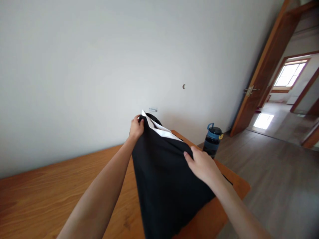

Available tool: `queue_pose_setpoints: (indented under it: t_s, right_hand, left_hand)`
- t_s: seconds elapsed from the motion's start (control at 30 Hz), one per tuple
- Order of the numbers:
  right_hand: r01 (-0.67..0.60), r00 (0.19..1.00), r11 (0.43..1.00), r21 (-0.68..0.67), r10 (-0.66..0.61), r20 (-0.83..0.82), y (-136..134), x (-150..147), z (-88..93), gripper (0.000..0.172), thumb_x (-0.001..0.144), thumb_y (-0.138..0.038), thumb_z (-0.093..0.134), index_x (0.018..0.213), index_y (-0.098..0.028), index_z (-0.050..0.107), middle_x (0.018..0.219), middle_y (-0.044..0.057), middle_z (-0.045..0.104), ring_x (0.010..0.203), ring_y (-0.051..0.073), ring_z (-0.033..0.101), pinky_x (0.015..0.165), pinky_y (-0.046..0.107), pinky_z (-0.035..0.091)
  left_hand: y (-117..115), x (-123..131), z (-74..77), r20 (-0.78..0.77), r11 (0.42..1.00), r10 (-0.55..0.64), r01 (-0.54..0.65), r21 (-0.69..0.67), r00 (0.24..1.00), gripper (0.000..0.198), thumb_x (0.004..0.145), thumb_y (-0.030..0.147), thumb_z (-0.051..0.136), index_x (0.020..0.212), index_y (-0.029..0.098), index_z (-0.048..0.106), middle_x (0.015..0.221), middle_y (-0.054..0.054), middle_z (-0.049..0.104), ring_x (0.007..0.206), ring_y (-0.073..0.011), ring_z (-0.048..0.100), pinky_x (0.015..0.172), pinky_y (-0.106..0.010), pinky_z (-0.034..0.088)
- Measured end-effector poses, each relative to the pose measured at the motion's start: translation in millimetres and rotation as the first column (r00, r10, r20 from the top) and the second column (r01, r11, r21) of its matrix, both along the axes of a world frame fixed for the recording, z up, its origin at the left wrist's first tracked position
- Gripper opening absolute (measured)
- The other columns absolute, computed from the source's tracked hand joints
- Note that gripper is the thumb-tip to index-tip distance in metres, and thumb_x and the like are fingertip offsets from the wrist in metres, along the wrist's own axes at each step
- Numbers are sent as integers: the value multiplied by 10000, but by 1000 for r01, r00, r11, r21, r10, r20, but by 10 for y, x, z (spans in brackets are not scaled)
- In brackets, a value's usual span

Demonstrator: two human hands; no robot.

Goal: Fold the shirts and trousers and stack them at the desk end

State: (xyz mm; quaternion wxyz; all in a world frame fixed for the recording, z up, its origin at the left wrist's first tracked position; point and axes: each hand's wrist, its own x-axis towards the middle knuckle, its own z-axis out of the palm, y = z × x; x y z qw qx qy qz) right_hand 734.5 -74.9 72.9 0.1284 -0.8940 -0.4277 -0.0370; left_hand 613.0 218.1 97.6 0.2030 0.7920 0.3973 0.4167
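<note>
A black cloth item (166, 176), perhaps a garment, hangs between my two hands over the table. Along its upper opening runs a white inner band (163, 132), which gapes slightly. My left hand (137, 126) is closed on the far left corner of that opening, fingers pinching the fabric. Closer to me, my right hand (200, 163) grips the right end of the same edge, with the thumb on the near side. The cloth's lower part drops toward the bottom of the view, and its lower end is partly out of the picture.
The wooden table (62, 199) runs along a pale wall (99, 66). A dark blue bottle with a loop handle (212, 141) stands at the right, beyond my right hand. Further right are an open wooden door (269, 63) and a grey floor (269, 172).
</note>
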Motion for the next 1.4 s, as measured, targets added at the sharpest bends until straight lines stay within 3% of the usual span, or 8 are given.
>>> queue_pose_setpoints:
  t_s: [0.17,0.3,0.43,0.6,0.87,1.0,1.17,1.4]
  right_hand:
    - [226,970,959,-169,-237,-50,-41,1025,-438,406,986,-434,469,1203,-126,621,1093,240,735,1009,367,729,785,443,532]
    - [225,970,952,-209,-239,-43,-239,1204,-956,370,989,-397,481,1160,-102,624,1124,227,724,1067,363,708,825,434,532]
    - [212,977,963,-167,-210,29,-300,1198,-1149,403,1030,-399,377,1271,-136,563,1210,205,697,1133,368,672,857,458,513]
    - [174,984,974,-146,-166,70,-264,1206,-1084,387,1047,-317,303,1207,-155,616,1038,166,742,971,325,723,785,412,506]
    - [38,878,998,-41,-14,478,-147,825,-1153,337,941,-191,473,1220,-111,645,1226,231,640,1088,376,636,855,502,495]
    - [-307,883,950,58,262,389,142,411,-1353,396,1002,-364,449,1277,-149,636,1336,191,628,1192,332,618,968,477,494]
    - [-344,900,937,59,311,305,361,79,-1712,474,1023,-400,395,1337,-139,637,1386,208,628,1262,343,613,1031,509,482]
    - [-434,839,899,64,377,393,621,-371,-1629,400,954,-197,380,1194,-132,694,1259,210,680,1078,348,689,848,508,554]
  left_hand:
    - [-749,358,-407,-231,898,-435,437,-45,870,329,882,297,694,1189,179,694,1185,-111,714,918,-228,721,868,-341,580]
    - [-1533,-232,-975,-552,503,-755,853,-143,353,478,881,573,673,1196,216,714,1208,-100,705,1064,-289,693,934,-403,558]
    - [-1888,-800,-1263,-556,471,-738,882,-18,383,790,790,717,701,1395,218,601,1377,-127,633,1240,-341,591,1081,-466,451]
    - [-1918,-933,-1327,-609,393,-684,906,157,402,394,982,514,588,1237,227,679,1236,-81,717,1100,-251,653,908,-366,498]
    - [-2264,-933,-1475,-459,579,-671,798,167,582,311,1045,407,486,1127,203,707,1293,-52,713,1090,-213,656,947,-340,520]
    - [-2349,-1121,-1728,-599,479,-605,841,252,524,495,1045,427,501,1463,160,519,1533,-62,548,1414,-301,468,1152,-409,433]
    - [-2244,-1557,-1894,-651,401,-607,883,246,457,398,1099,324,378,1453,194,507,1578,-22,496,1418,-197,492,1191,-300,385]
    - [-1916,-2513,-1634,-456,704,-578,696,140,677,375,966,277,529,1336,226,509,1359,-86,659,1162,-227,644,1017,-364,515]
